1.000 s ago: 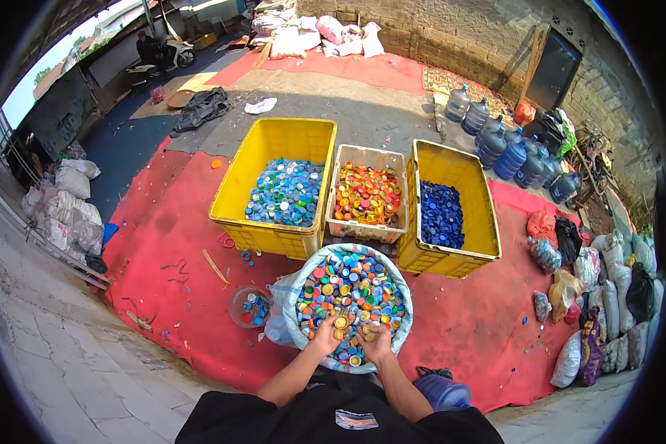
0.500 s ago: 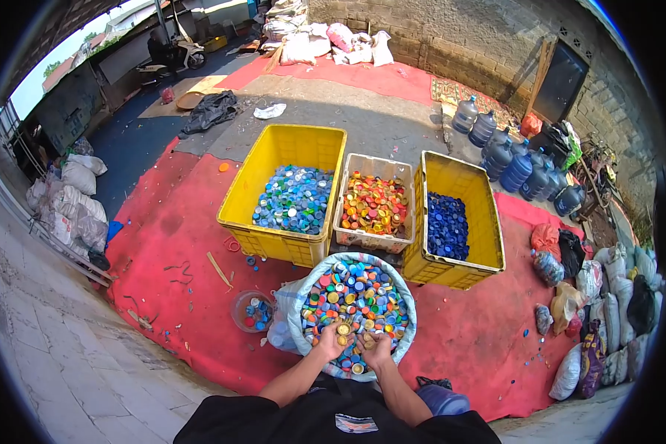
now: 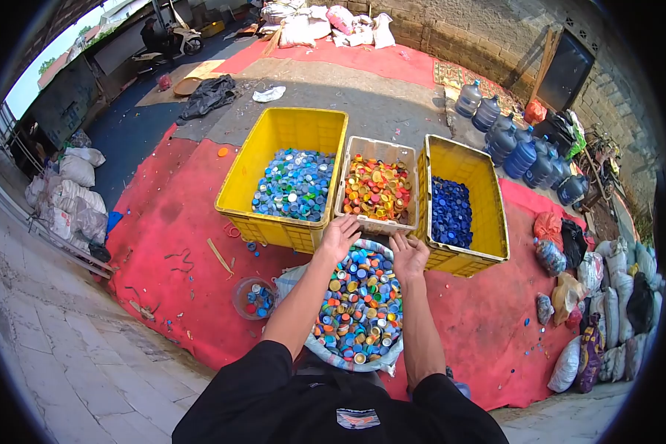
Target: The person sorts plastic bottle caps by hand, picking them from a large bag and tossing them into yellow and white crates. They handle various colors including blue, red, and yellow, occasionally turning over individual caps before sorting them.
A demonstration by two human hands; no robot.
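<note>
Both arms are stretched out over a round, cloth-rimmed sack (image 3: 320,351) full of mixed bottle caps (image 3: 359,303). My left hand (image 3: 340,237) is open at the front left corner of the white crate (image 3: 413,174), its fingers apart and nothing visible in them. By the crate's front right corner, my right hand (image 3: 409,255) is also open, fingers stretched forward. Yellow, orange and red caps (image 3: 377,189) lie inside that crate. To its left, a yellow crate (image 3: 237,185) holds light blue and green caps (image 3: 294,185); to its right, another yellow crate (image 3: 488,214) holds dark blue caps (image 3: 450,213).
A clear tub (image 3: 244,300) with some caps stands left of the sack on the red carpet (image 3: 177,288). Large water bottles (image 3: 522,159) and filled bags (image 3: 607,311) line the right side. More sacks (image 3: 74,192) lie at left. A person sits by a motorbike (image 3: 189,38) far back.
My hands have moved forward from over the mixed caps to the white crate's front edge. The gold-coloured caps they held are no longer seen in them, and the fingers have opened.
</note>
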